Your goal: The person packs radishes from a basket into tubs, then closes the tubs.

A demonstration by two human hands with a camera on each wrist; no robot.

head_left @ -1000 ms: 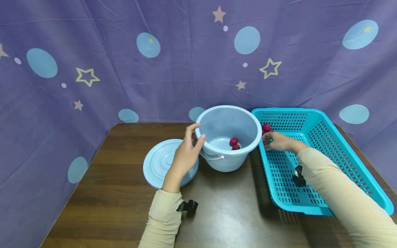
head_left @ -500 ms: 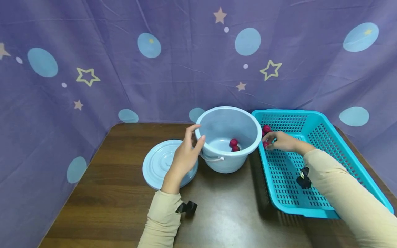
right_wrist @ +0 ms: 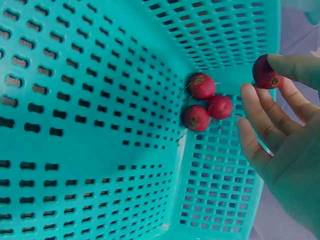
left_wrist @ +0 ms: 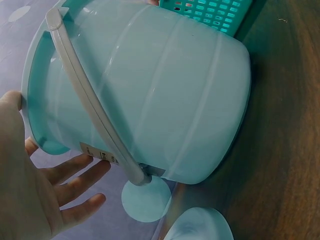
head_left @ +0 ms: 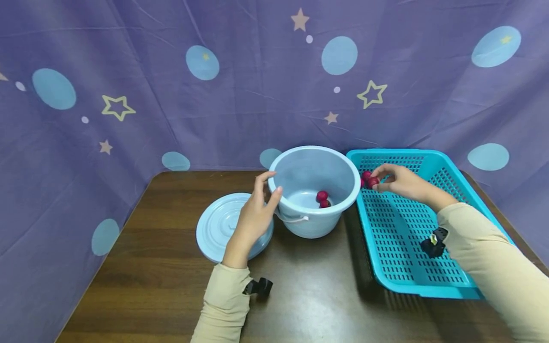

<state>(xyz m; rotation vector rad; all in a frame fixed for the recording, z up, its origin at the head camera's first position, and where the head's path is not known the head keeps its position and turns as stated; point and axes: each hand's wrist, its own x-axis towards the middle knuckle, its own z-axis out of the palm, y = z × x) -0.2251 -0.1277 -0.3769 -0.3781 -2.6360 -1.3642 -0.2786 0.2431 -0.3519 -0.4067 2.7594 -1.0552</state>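
In the head view my left hand rests against the left rim of a light blue bucket, thumb and fingers spread along its outside. The left wrist view shows its thumb at the rim and fingers extended near the label. Two red hawthorn fruits lie on the bucket's bottom. My right hand is over the far left part of a turquoise basket, pinching one hawthorn fruit between thumb and fingers. In the right wrist view, three more hawthorn fruits sit together in the basket's corner.
A round light blue lid lies on the brown wooden table, left of the bucket and partly behind my left forearm. The bucket's white handle hangs down its side. A purple patterned curtain stands behind the table.
My right hand has risen and shifted back and right from low at the basket's left wall, with a hawthorn fruit now in its fingers. My left hand stays at the bucket's rim.
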